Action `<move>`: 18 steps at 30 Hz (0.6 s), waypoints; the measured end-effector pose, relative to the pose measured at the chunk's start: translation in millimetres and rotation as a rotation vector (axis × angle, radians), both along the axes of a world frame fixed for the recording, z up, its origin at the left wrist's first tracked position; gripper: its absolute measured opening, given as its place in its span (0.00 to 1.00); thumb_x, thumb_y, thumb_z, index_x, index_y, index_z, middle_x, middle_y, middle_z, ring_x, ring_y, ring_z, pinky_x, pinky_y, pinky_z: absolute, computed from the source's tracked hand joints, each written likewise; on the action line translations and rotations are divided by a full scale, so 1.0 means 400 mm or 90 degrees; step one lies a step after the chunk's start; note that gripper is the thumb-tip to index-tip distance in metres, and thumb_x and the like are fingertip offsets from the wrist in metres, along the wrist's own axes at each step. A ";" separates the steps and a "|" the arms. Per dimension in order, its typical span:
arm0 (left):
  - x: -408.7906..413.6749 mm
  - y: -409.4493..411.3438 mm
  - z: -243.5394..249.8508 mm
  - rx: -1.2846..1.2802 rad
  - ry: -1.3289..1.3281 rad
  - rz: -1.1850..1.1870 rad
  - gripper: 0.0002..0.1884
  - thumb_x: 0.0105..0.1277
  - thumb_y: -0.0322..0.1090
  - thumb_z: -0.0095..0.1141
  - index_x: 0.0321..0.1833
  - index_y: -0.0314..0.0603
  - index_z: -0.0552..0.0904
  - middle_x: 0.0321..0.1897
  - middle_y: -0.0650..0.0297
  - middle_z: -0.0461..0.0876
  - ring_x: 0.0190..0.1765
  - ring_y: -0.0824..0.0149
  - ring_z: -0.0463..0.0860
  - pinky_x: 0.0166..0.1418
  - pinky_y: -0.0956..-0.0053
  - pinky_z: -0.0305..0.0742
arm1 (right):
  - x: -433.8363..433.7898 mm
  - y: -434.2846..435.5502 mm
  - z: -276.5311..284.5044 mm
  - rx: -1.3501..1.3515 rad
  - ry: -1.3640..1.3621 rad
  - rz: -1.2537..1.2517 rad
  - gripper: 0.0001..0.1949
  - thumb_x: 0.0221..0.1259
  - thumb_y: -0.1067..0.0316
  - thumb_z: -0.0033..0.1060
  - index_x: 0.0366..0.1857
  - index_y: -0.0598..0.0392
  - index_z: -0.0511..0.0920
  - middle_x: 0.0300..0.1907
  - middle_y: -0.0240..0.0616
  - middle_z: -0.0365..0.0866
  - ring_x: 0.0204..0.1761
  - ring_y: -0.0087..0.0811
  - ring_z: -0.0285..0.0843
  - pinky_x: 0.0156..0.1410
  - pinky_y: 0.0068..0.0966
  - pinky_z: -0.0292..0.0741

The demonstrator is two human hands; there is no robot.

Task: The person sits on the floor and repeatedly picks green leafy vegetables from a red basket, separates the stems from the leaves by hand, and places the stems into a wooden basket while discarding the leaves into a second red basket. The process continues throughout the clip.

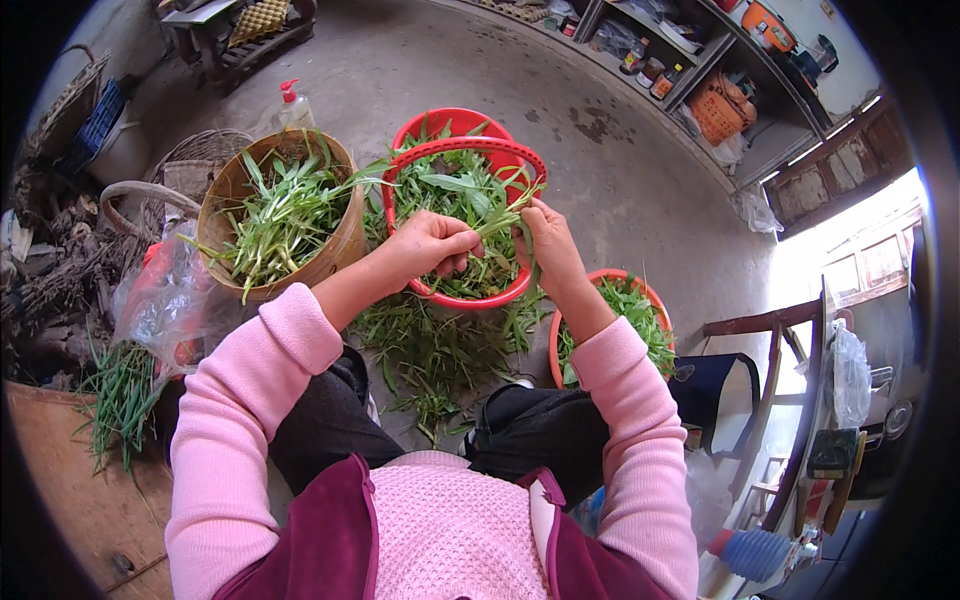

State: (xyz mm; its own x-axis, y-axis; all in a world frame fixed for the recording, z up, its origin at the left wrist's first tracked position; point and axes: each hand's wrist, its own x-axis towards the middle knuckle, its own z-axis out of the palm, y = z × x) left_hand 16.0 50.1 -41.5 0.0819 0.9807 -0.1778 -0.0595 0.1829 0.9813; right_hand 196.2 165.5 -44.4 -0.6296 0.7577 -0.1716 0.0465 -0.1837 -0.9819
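Above a red plastic basket (pixel 452 120) with a raised handle, both hands hold a small bunch of leafy green stems (pixel 499 219), possibly water spinach. My left hand (pixel 431 238) pinches near the bunch's left end, its thumb on top. The fingers of my right hand (pixel 551 236) close around the right part, and a long leaf hangs below them. More leafy greens (pixel 457 180) fill the basket under my hands. Left of it stands a round wooden tub (pixel 341 232) holding stems and leaves (pixel 292 217). An orange-red basin (pixel 556 349) of greens (pixel 634 319) sits beside my right forearm.
Loose greens (pixel 431 345) lie on the concrete floor between my legs. A pump bottle (pixel 297 111) stands behind the tub. At left are a wicker basket handle (pixel 150 193), plastic bags (pixel 169 300) and green onions (pixel 124 397). Shelves (pixel 697 56) line the far right; a wooden chair (pixel 776 360) stands right.
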 end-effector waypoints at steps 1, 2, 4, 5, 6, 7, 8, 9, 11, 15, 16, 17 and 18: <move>-0.002 0.000 -0.002 -0.005 0.005 0.008 0.13 0.70 0.39 0.52 0.36 0.37 0.85 0.19 0.71 0.77 0.20 0.80 0.71 0.25 0.84 0.66 | 0.004 0.004 0.002 -0.079 -0.005 0.013 0.09 0.67 0.65 0.45 0.35 0.59 0.75 0.24 0.24 0.69 0.26 0.18 0.69 0.30 0.18 0.68; -0.005 0.000 -0.004 -0.005 0.004 0.010 0.13 0.70 0.39 0.53 0.36 0.37 0.85 0.19 0.71 0.77 0.20 0.80 0.71 0.25 0.84 0.66 | -0.001 0.008 0.003 0.046 -0.039 0.014 0.09 0.66 0.65 0.48 0.37 0.59 0.75 0.25 0.25 0.70 0.27 0.20 0.71 0.30 0.19 0.70; -0.015 -0.001 -0.009 -0.061 -0.001 0.006 0.13 0.70 0.39 0.53 0.35 0.37 0.84 0.18 0.71 0.77 0.19 0.80 0.70 0.25 0.84 0.66 | -0.001 0.004 0.010 0.270 -0.140 -0.009 0.10 0.65 0.64 0.53 0.42 0.58 0.75 0.28 0.28 0.72 0.28 0.25 0.75 0.31 0.22 0.73; -0.019 -0.002 -0.011 -0.093 -0.001 0.007 0.13 0.70 0.40 0.54 0.35 0.37 0.84 0.18 0.71 0.77 0.19 0.80 0.70 0.24 0.84 0.66 | -0.003 -0.002 0.016 0.504 -0.144 -0.022 0.12 0.63 0.62 0.56 0.45 0.56 0.74 0.30 0.29 0.73 0.27 0.27 0.76 0.29 0.23 0.73; -0.019 -0.003 -0.015 -0.133 0.003 -0.017 0.14 0.71 0.42 0.52 0.36 0.39 0.83 0.19 0.73 0.76 0.20 0.81 0.71 0.25 0.87 0.66 | 0.001 -0.016 0.021 0.711 -0.182 -0.062 0.15 0.61 0.60 0.60 0.48 0.54 0.73 0.33 0.30 0.74 0.26 0.29 0.77 0.28 0.25 0.73; -0.021 -0.003 -0.018 -0.159 -0.027 -0.026 0.14 0.71 0.42 0.53 0.36 0.39 0.83 0.19 0.74 0.76 0.20 0.81 0.71 0.25 0.87 0.66 | 0.002 -0.029 0.026 0.926 -0.210 -0.098 0.19 0.59 0.58 0.63 0.51 0.52 0.72 0.36 0.32 0.75 0.25 0.31 0.78 0.26 0.26 0.73; -0.023 -0.001 -0.019 -0.197 -0.050 -0.029 0.14 0.71 0.42 0.53 0.36 0.39 0.83 0.19 0.74 0.76 0.19 0.81 0.70 0.25 0.86 0.65 | 0.005 -0.046 0.033 0.919 -0.339 -0.039 0.27 0.52 0.58 0.69 0.56 0.48 0.70 0.47 0.34 0.74 0.26 0.35 0.80 0.29 0.28 0.76; -0.025 0.000 -0.020 -0.235 -0.073 -0.034 0.13 0.71 0.42 0.53 0.36 0.39 0.82 0.19 0.74 0.75 0.19 0.81 0.70 0.25 0.86 0.65 | 0.007 -0.058 0.040 0.952 -0.302 -0.026 0.28 0.52 0.59 0.69 0.58 0.47 0.70 0.48 0.33 0.74 0.27 0.34 0.81 0.29 0.28 0.76; -0.033 0.000 -0.020 -0.284 -0.111 -0.013 0.12 0.71 0.40 0.52 0.34 0.40 0.80 0.19 0.73 0.75 0.19 0.80 0.68 0.25 0.85 0.64 | 0.008 -0.077 0.054 1.008 -0.223 0.024 0.30 0.51 0.61 0.69 0.62 0.44 0.69 0.51 0.32 0.73 0.27 0.32 0.81 0.28 0.27 0.76; -0.051 -0.001 -0.015 -0.321 -0.177 -0.062 0.11 0.70 0.40 0.51 0.33 0.41 0.79 0.19 0.73 0.75 0.18 0.80 0.68 0.25 0.83 0.65 | 0.007 -0.090 0.053 1.088 -0.264 0.109 0.30 0.52 0.64 0.68 0.63 0.44 0.70 0.55 0.28 0.74 0.31 0.29 0.83 0.30 0.25 0.78; -0.052 -0.001 -0.014 -0.330 -0.179 -0.071 0.11 0.70 0.40 0.52 0.32 0.42 0.79 0.19 0.73 0.75 0.18 0.80 0.69 0.25 0.82 0.67 | 0.003 -0.091 0.044 1.121 -0.270 0.135 0.27 0.53 0.66 0.66 0.60 0.43 0.72 0.54 0.27 0.75 0.29 0.28 0.82 0.29 0.24 0.77; -0.054 -0.001 -0.013 -0.335 -0.183 -0.083 0.11 0.70 0.40 0.52 0.31 0.43 0.80 0.19 0.73 0.75 0.18 0.80 0.69 0.25 0.81 0.69 | 0.001 -0.089 0.034 1.100 -0.283 0.161 0.26 0.54 0.67 0.63 0.60 0.44 0.72 0.53 0.29 0.75 0.29 0.28 0.82 0.28 0.25 0.77; -0.057 -0.003 -0.010 -0.324 -0.156 -0.089 0.12 0.70 0.41 0.52 0.31 0.43 0.80 0.19 0.73 0.75 0.18 0.80 0.69 0.25 0.82 0.69 | -0.004 -0.087 0.020 1.079 -0.291 0.195 0.25 0.55 0.67 0.60 0.60 0.46 0.72 0.52 0.30 0.75 0.29 0.29 0.82 0.28 0.26 0.77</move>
State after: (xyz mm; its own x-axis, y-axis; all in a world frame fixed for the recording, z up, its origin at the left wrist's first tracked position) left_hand -6.7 49.0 -45.5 0.3032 0.7532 -0.5838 -0.2154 0.6509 0.7279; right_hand 194.7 130.6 -36.2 -0.8990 0.1497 0.4116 0.1779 0.9836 0.0309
